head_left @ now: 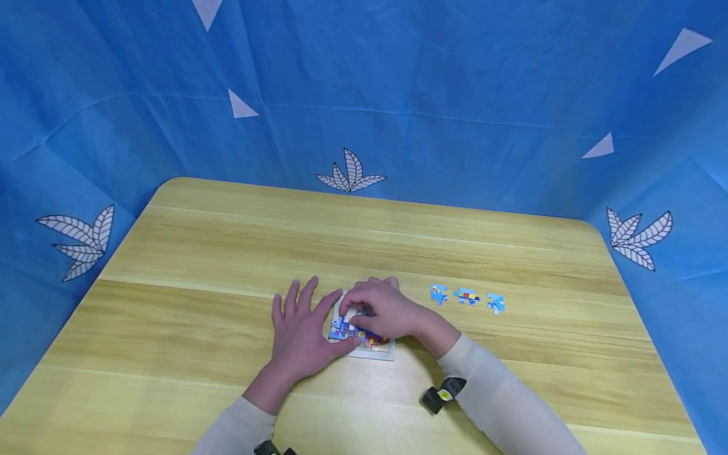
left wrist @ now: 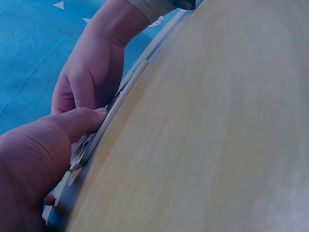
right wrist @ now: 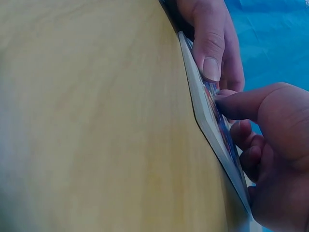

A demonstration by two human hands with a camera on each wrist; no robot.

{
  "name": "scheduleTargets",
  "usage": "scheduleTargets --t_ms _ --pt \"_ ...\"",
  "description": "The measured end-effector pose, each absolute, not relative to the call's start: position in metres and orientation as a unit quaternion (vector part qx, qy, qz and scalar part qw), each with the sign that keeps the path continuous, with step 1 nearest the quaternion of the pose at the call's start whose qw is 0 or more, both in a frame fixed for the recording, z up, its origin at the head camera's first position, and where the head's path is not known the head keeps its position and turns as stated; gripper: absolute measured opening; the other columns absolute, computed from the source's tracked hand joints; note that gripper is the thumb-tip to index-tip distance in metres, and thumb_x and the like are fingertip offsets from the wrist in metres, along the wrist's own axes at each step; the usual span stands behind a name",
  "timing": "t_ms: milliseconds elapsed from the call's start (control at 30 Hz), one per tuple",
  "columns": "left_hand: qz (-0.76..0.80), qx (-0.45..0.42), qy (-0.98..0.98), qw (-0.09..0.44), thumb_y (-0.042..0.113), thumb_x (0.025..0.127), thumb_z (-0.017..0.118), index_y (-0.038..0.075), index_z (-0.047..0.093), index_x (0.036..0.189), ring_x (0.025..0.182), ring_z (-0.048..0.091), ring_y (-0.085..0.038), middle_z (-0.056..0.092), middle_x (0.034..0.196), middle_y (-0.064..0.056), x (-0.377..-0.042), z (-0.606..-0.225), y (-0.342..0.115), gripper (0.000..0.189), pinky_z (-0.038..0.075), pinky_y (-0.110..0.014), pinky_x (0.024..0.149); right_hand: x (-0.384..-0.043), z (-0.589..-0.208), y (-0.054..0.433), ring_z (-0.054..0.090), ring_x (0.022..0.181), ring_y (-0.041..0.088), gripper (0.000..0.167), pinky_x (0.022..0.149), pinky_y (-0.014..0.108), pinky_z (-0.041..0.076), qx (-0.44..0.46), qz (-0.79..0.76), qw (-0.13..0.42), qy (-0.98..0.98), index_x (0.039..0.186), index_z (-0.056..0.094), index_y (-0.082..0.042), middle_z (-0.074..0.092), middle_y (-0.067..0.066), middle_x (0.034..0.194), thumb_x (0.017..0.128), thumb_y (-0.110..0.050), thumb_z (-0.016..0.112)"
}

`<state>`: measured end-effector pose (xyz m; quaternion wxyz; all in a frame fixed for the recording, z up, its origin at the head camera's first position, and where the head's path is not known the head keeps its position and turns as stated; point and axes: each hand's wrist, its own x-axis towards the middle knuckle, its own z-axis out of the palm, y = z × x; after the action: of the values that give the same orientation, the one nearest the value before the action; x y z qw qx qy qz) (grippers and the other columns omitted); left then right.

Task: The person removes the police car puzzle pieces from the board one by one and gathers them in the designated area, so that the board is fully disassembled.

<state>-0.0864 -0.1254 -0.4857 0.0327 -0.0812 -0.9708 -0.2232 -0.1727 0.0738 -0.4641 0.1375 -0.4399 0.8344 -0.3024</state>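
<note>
A jigsaw puzzle board point(head_left: 378, 355) with a pale border and a colourful, partly filled picture lies on the table. On its left side rests my left hand point(head_left: 301, 340), fingers spread, its thumb reaching over the lower part of the board. My right hand point(head_left: 388, 309) bends over the board from the right, with curled fingers and the thumb at the picture. The right thumb point(right wrist: 246, 104) touches the picture surface or sits just above it. Whether a piece is between the right fingers is hidden. Part of the white backing shows near the right fingertips.
Three loose blue puzzle pieces lie right of the board: a left one point(head_left: 438, 293), a middle one point(head_left: 467, 296) with coloured blocks, and a right one point(head_left: 496, 303). The wooden table point(head_left: 227, 246) meets a blue cloth point(head_left: 455, 95) behind and at both sides.
</note>
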Motion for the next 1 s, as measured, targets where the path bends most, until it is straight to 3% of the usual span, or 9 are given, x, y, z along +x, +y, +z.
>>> scheduleTargets --t_ms 200,433,1000 --pt "-0.225 -0.085 -0.970 0.042 0.075 0.075 0.067 0.026 0.054 0.145 0.146 0.006 -0.045 0.025 0.160 -0.016 -0.0866 -0.4871 -0.1251 0.086 -0.003 -0.067 0.108 -0.1740 -0.4667 0.0791 0.047 0.083 0.010 0.015 0.083 0.047 0.024 -0.432 -0.337 0.144 0.824 0.096 0.068 -0.025 0.052 -0.012 0.082 0.089 -0.013 0.073" --pt "-0.227 -0.084 -0.969 0.050 0.072 0.074 0.071 0.025 0.056 0.144 0.146 0.007 -0.046 0.026 0.159 -0.017 -0.0862 -0.4854 -0.1257 0.085 -0.002 -0.068 0.108 -0.1746 -0.4617 0.0767 0.047 0.081 0.010 0.015 0.079 0.046 0.026 -0.440 -0.324 0.145 0.825 0.103 0.069 -0.026 0.050 -0.014 0.081 0.092 -0.016 0.073" --pt "-0.227 -0.082 -0.970 0.031 0.076 0.076 0.065 0.027 0.053 0.146 0.147 0.003 -0.044 0.023 0.160 -0.015 -0.0858 -0.4849 -0.1264 0.086 -0.004 -0.067 0.109 -0.1742 -0.4628 0.0761 0.046 0.082 0.011 0.007 0.081 0.044 0.027 -0.443 -0.301 0.140 0.833 0.095 0.067 -0.027 0.050 -0.015 0.081 0.094 -0.022 0.072"
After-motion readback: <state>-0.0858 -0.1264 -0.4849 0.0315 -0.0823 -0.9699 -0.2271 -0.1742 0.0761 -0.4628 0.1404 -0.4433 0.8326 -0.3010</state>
